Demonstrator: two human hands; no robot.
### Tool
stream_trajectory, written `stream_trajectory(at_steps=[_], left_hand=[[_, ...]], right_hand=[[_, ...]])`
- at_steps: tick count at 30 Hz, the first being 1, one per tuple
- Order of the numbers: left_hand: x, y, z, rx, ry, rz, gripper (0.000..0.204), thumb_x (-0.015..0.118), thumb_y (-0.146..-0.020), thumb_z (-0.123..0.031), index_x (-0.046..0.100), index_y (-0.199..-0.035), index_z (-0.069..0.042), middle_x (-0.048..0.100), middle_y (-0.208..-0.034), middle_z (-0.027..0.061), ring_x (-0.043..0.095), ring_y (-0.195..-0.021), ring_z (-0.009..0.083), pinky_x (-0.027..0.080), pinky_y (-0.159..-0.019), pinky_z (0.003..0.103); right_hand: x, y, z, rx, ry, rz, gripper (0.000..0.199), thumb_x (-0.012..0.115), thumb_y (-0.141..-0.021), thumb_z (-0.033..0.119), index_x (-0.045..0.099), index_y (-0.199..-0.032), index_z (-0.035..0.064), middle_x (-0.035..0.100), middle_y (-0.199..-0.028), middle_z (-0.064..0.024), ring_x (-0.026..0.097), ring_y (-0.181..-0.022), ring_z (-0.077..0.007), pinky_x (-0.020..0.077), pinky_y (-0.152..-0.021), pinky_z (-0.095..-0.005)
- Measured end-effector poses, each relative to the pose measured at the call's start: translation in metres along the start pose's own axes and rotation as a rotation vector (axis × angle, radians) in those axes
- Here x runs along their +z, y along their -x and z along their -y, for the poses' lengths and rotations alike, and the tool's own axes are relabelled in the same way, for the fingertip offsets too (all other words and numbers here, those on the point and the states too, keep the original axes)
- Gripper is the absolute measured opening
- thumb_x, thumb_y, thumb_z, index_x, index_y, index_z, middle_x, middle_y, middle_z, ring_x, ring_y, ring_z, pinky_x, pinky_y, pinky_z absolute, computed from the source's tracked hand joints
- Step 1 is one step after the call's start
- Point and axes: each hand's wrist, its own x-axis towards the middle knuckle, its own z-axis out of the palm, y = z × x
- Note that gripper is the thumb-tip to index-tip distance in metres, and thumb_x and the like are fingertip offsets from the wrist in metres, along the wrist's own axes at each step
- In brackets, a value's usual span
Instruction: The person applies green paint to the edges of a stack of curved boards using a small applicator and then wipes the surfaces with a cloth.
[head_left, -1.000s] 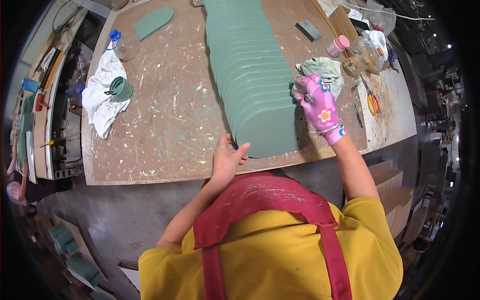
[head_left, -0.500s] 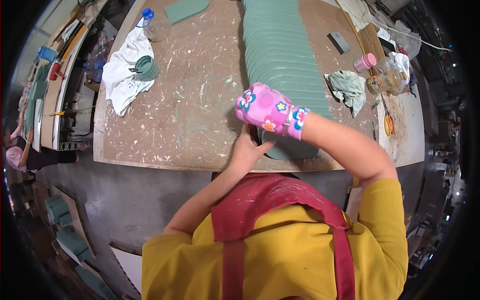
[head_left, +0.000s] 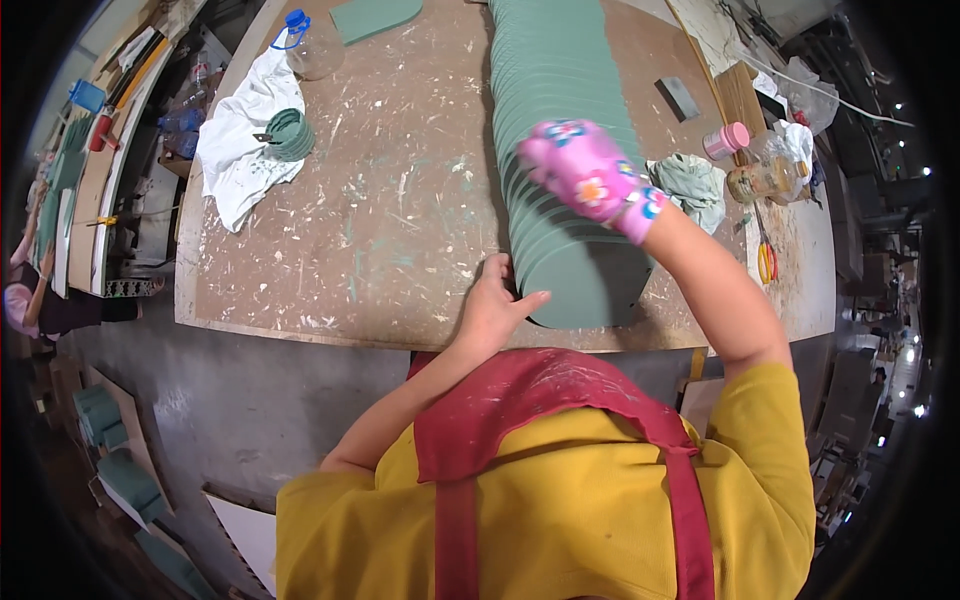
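A long row of overlapping green rounded panels (head_left: 560,110) runs down the middle of the paint-flecked workbench (head_left: 380,240) toward me. My bare left hand (head_left: 495,305) rests against the left edge of the nearest panel (head_left: 585,290), thumb lying on its face. My right hand (head_left: 585,175), in a pink flowered glove, is curled knuckles-up on top of the row a little farther back. Whether it holds anything is hidden under the glove.
A white cloth (head_left: 240,150) with a green roll (head_left: 290,135) and a blue-capped bottle (head_left: 310,50) lie at the left. A crumpled rag (head_left: 690,185), pink-lidded jar (head_left: 725,140), grey block (head_left: 680,97) and orange scissors (head_left: 765,262) sit at the right. Another person (head_left: 25,300) is at the far left.
My gloved right hand swung from the right side of the row, by the rag, across to the left and now sits on top of it. My left hand stayed at the near end.
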Motion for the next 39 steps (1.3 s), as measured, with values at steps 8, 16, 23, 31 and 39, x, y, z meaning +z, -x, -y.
stream_trajectory(at_steps=[8,16,23,31,39], left_hand=[[0.003,0.003,-0.004,0.001,0.003,-0.029,0.073,0.082,-0.074,-0.025,0.043,-0.127,0.006,0.059,-0.106,0.0169,0.056,-0.072,0.0161,0.050,-0.068,0.031],[-0.001,0.006,-0.008,-0.030,0.012,-0.044,0.073,0.081,-0.075,-0.023,0.040,-0.128,0.007,0.058,-0.109,0.0166,0.055,-0.071,0.0137,0.049,-0.066,0.029],[0.000,-0.001,-0.007,-0.006,-0.010,0.052,0.068,0.076,-0.080,-0.013,0.033,-0.128,0.006,0.056,-0.117,0.0159,0.055,-0.064,0.0075,0.045,-0.046,0.022],[0.003,-0.001,0.005,0.029,0.020,0.000,0.067,0.077,-0.079,-0.012,0.034,-0.128,0.006,0.058,-0.118,0.0173,0.053,-0.060,0.0067,0.045,-0.046,0.022],[0.000,0.002,-0.004,-0.016,-0.127,-0.007,0.076,0.079,-0.077,-0.013,0.032,-0.132,0.008,0.054,-0.124,0.0224,0.053,-0.062,0.0076,0.046,-0.049,0.023]], right_hand=[[-0.002,0.113,-0.047,0.669,0.122,-0.331,0.024,0.068,-0.080,0.015,0.066,-0.103,0.0076,0.064,-0.093,-0.0136,0.064,-0.083,-0.0317,0.0508,-0.073,-0.0414],[0.006,0.112,-0.033,0.646,0.063,-0.394,0.023,0.064,-0.085,0.024,0.063,-0.100,0.0070,0.063,-0.090,-0.0145,0.063,-0.083,-0.0335,0.0498,-0.074,-0.0431],[0.001,0.050,0.001,0.051,-0.015,-0.249,0.019,0.065,-0.074,0.012,0.062,-0.093,0.0131,0.063,-0.095,-0.0068,0.062,-0.091,-0.0285,0.0486,-0.084,-0.0411],[0.042,-0.006,-0.018,0.002,0.003,-0.093,0.022,0.065,-0.071,0.011,0.064,-0.093,0.0090,0.063,-0.080,-0.0068,0.064,-0.075,-0.0300,0.0513,-0.068,-0.0412],[0.000,0.091,-0.057,0.544,0.047,-0.448,0.019,0.070,-0.076,0.010,0.064,-0.093,0.0066,0.062,-0.084,-0.0116,0.063,-0.077,-0.0330,0.0498,-0.068,-0.0431]])
